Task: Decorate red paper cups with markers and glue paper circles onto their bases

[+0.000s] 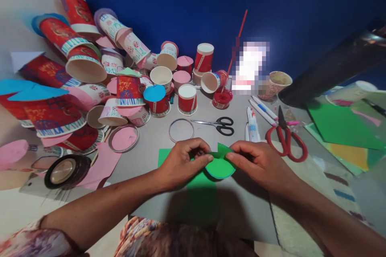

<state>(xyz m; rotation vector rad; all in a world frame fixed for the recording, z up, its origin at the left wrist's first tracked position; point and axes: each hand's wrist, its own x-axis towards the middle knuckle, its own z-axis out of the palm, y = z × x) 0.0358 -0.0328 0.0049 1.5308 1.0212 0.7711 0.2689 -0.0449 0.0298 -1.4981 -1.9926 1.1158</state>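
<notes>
Between my two hands is a round green paper piece point(220, 168) with a blue line along its edge and a cut in it. My left hand point(188, 156) pinches its left side between thumb and fingers. At the right side, my right hand point(251, 160) grips it the same way, and a green corner stands up between the hands. Beneath them a green paper sheet point(201, 194) lies on the grey table, partly in shadow. Just beyond my hands are black-handled scissors point(215, 123) and a thin metal ring point(169, 130).
Decorated paper cups point(126, 88) crowd the left side. Red-handled scissors point(286, 138), markers point(262, 110) and a glue tube point(252, 124) lie at right. A red paint pot point(222, 98) holds a brush. A tape roll point(64, 170) sits at left; green paper point(340, 124) lies far right.
</notes>
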